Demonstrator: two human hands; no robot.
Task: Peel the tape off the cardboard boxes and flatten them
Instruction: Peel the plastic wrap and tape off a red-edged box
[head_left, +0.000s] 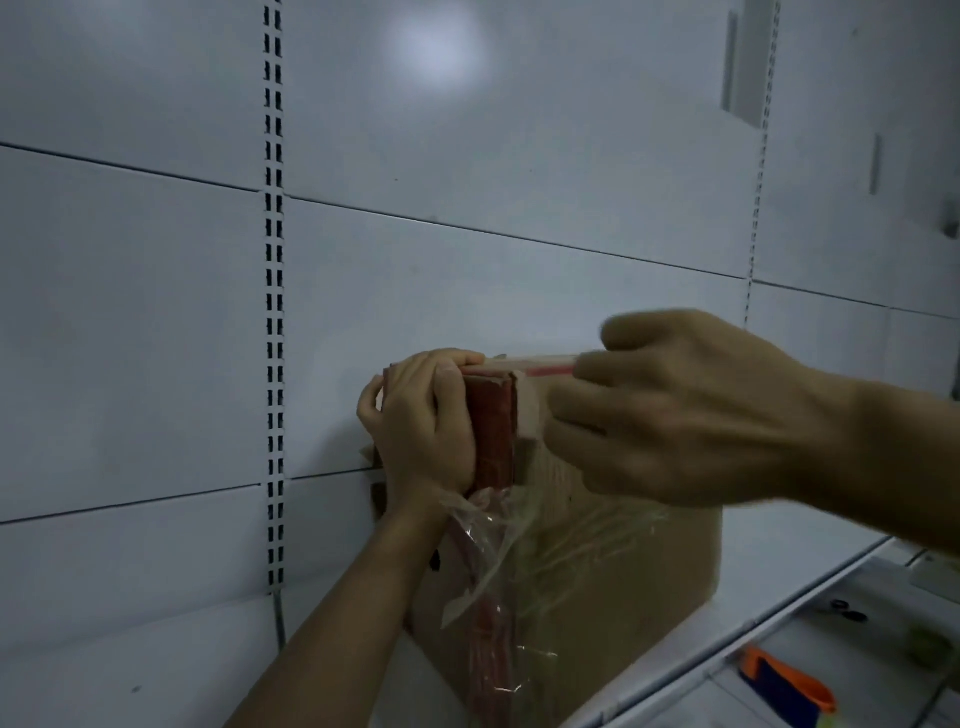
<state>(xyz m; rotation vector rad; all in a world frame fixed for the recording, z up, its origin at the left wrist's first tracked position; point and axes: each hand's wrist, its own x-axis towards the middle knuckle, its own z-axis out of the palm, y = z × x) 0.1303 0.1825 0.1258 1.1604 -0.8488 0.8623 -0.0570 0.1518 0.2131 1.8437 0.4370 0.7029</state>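
Cardboard box stands upright on the white shelf, toward 6 o'clock in the view and close against the slotted back panel. It has its full shape, so by my reading flattening has not begun and the work is somewhere in the peeling stage. The right hand, at 3 o'clock of the box's top corner, is blurred, but its curled fingers look pinched on the end of a tape strip drawn taut and level off that corner. The left hand, at 9 o'clock of the same corner, wraps its fingers over the top edge and grips the box to steady it. Red tape runs down the corner edge toward 6 o'clock and appears mostly stuck on, while loose clear tape hangs crumpled just below the left hand (already lifted, not yet pulled away). An orange-and-blue tool lies at 4 o'clock, untouched. No other boxes are in view.
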